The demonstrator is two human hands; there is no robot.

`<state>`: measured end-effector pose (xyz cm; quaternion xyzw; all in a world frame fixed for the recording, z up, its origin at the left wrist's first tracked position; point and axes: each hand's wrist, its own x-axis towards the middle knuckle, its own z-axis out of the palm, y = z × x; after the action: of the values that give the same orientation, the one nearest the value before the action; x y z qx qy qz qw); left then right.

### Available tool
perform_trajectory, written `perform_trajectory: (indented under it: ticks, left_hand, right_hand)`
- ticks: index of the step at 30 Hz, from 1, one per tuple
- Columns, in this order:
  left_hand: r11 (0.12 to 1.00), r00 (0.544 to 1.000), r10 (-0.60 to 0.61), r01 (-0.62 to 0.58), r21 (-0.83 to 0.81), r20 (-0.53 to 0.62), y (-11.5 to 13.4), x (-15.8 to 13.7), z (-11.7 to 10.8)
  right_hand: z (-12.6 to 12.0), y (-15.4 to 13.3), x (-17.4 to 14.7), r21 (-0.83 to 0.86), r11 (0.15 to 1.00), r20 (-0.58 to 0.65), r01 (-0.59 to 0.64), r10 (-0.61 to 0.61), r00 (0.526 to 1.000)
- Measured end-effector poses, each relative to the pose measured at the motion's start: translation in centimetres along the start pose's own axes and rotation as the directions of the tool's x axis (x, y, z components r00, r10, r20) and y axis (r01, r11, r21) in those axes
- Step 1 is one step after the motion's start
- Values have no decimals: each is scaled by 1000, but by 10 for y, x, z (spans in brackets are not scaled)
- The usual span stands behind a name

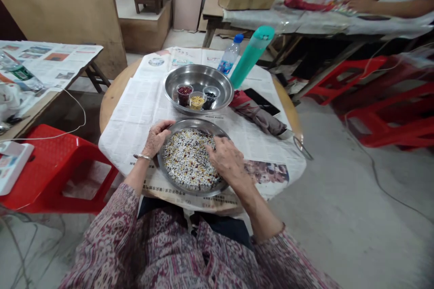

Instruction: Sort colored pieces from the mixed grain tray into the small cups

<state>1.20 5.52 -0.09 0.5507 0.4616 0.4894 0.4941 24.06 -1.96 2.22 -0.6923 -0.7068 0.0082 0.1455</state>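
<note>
In front of me a round metal basin (195, 191) holds a spread of mixed beans and grains (190, 158), mostly white with yellow, black and dark red ones among them. My left hand (158, 137), a bracelet at its wrist, grips the basin's left rim. Over the right part of the mix is my right hand (228, 157), its fingers curled down and touching the grains. Whatever its fingertips pinch is too small to make out. Just behind, a second metal basin (172, 79) contains clear cups of red beans (185, 91), yellow pieces (197, 101) and black beans (210, 95).
Newspaper (135, 113) covers the round table. A water bottle (231, 56), a tall green bottle (252, 56), a folded umbrella (259, 115) and a dark phone (261, 101) lie or stand beyond the basins. Red stools (61, 167) flank the table. Another person's arm (389, 4) is at the far-right bench.
</note>
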Motion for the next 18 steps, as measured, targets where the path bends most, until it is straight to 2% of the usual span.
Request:
perform_trajectory:
  ticks: [3, 6, 10, 13, 15, 18]
  left_hand:
    - [1000, 1000, -4, 4, -11, -3, 1, -1, 1]
    - [1000, 1000, -5, 4, -9, -8, 2, -2, 2]
    - [1000, 1000, 3, -3, -2, -7, 2, -2, 2]
    - [1000, 1000, 4, -4, -8, 3, 1, -1, 1]
    - [1000, 1000, 12, -12, -8, 2, 0, -1, 1]
    - [1000, 1000, 28, -28, -14, -1, -2, 0, 1]
  right_hand:
    - [4, -11, 10, 56, 998, 87, -34, 29, 996]
    - [3, -20, 17, 201, 978, 180, -63, 27, 983]
    - [-1, -25, 17, 452, 888, 285, -87, -51, 957]
    - [-4, -30, 2, 580, 812, 272, -59, -125, 954]
    - [-7, -35, -15, 636, 771, 225, 2, -188, 956]
    - [-12, -40, -38, 682, 725, 189, 98, -304, 934]
